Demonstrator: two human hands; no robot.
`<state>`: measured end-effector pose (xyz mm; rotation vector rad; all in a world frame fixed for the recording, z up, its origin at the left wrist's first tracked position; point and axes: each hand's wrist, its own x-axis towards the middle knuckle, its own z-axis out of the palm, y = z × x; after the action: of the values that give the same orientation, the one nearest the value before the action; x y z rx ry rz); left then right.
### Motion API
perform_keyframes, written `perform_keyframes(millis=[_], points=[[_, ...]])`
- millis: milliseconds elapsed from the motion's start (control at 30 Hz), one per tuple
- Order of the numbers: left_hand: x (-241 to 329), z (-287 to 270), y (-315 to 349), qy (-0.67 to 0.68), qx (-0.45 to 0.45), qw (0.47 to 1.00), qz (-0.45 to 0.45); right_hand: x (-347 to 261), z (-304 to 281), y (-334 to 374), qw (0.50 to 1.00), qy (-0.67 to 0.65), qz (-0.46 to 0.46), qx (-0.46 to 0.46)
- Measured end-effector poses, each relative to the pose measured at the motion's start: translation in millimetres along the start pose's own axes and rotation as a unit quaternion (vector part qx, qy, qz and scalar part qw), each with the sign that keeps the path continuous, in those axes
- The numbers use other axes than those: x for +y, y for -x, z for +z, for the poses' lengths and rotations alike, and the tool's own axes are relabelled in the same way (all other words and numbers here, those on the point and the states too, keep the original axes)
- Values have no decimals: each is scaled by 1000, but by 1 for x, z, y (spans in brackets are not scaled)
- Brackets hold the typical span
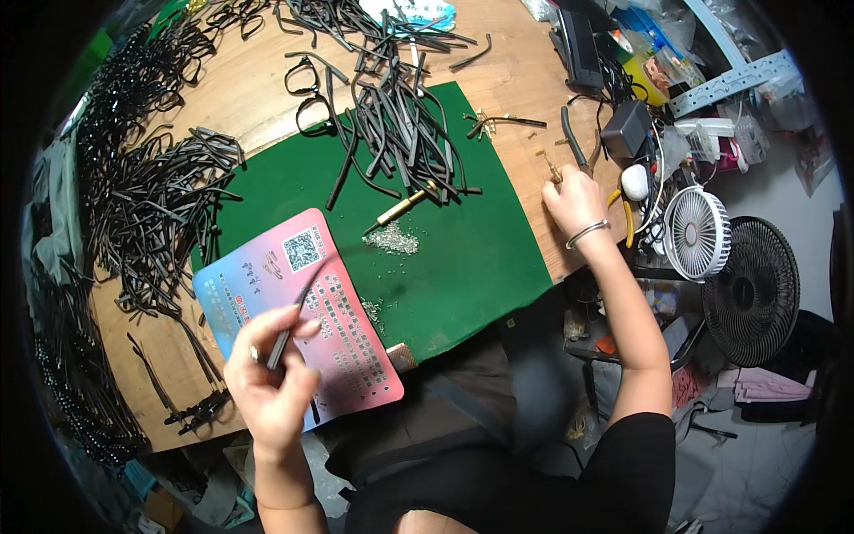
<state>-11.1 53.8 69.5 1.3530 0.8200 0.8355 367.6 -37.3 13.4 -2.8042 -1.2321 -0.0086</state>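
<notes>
Left hand (271, 392) gripping slim dark tool (281, 343), tip over pink-blue card (334, 343); right hand (576, 206) pinching small brass tool (555, 173) over wooden tabletop (516, 80), right of green mat (471, 285); best keep brass pinch steady, dark tip raised, clear of small glittering parts (392, 238).

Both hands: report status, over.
Left hand holding slim dark pointed tool. Right hand touching small brass-coloured tool. Slim black eyeglass temples heaped partly on flat green mat.
</notes>
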Motion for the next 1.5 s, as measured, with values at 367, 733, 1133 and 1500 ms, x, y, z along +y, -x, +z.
perform_keyframes(millis=[367,733,1133,1500], points=[[-15,1,26,86,52,995,5,-7,-27,14,994,28,-108,-17],[-39,42,55,-38,-169,965,-197,-121,-40,95,658,-463,-101,-586],[-45,40,53,-91,-188,972,-108,-133,-29,86,612,-421,-79,-665],[-42,43,52,-5,-172,982,-81,-124,-8,112,712,-473,-237,-462]])
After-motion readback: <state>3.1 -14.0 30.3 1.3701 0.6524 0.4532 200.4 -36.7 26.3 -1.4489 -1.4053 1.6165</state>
